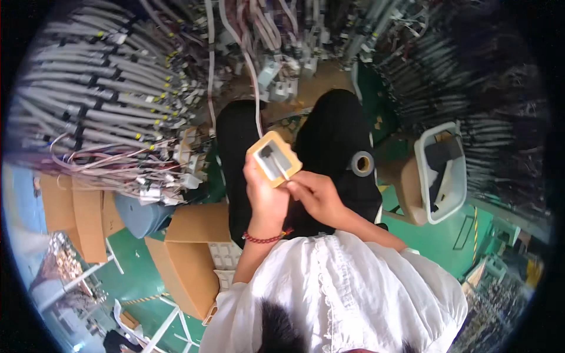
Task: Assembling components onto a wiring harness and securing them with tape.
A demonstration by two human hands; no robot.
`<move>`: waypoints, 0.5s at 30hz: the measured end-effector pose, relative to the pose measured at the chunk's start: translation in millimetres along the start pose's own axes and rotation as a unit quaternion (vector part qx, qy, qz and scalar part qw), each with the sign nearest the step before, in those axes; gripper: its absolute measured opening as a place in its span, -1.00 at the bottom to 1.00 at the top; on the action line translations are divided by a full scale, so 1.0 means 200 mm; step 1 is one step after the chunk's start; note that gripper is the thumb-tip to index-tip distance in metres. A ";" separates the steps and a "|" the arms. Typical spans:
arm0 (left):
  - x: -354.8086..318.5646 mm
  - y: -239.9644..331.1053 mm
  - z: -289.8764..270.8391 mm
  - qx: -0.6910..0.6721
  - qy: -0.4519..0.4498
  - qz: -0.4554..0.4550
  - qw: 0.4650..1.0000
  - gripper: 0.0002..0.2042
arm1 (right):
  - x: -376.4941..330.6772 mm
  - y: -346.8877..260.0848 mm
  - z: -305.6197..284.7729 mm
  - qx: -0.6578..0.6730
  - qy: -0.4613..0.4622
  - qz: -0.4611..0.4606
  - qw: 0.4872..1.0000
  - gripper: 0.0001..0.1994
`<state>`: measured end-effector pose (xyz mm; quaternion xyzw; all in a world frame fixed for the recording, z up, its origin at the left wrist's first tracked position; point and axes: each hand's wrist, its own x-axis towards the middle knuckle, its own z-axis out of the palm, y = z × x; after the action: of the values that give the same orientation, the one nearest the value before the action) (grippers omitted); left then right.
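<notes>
Over the person's lap [336,132], the left hand [268,197] grips a tan-rimmed box [283,154] from its left side, and the right hand [318,193] pinches its near corner. One pale cable [256,100] reaches its far edge; a tape roll [356,166] sits by the right thigh.

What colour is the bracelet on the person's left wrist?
The bracelet is dark red; it shows best in the head view, the only one.

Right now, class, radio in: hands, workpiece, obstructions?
Left hand gripping tan-rimmed rectangular housing, right hand at its lower edge. Open side up, dark piece inside. Pale cable at top edge, attachment unclear. Tape roll clear.
</notes>
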<state>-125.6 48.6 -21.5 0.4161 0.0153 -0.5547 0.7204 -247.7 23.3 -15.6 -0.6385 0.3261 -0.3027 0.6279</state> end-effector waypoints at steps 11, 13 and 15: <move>-0.02 0.14 0.03 0.159 -0.095 0.020 0.982 -0.52 | -0.05 -0.23 -0.36 -0.220 -0.061 -0.113 0.967 -0.62; -0.03 0.19 0.00 0.244 -0.128 0.067 0.959 -0.53 | -0.06 -0.25 -0.52 -0.392 -0.010 -0.075 0.917 -0.43; -0.04 0.20 -0.02 0.245 -0.158 0.063 0.954 -0.53 | -0.07 -0.15 -0.59 -0.470 -0.029 -0.014 0.882 -0.34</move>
<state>-94.2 59.0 2.4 0.4873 -0.2612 -0.5536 0.6228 -349.0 -36.8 17.1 -0.8717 0.4027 -0.1039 0.2593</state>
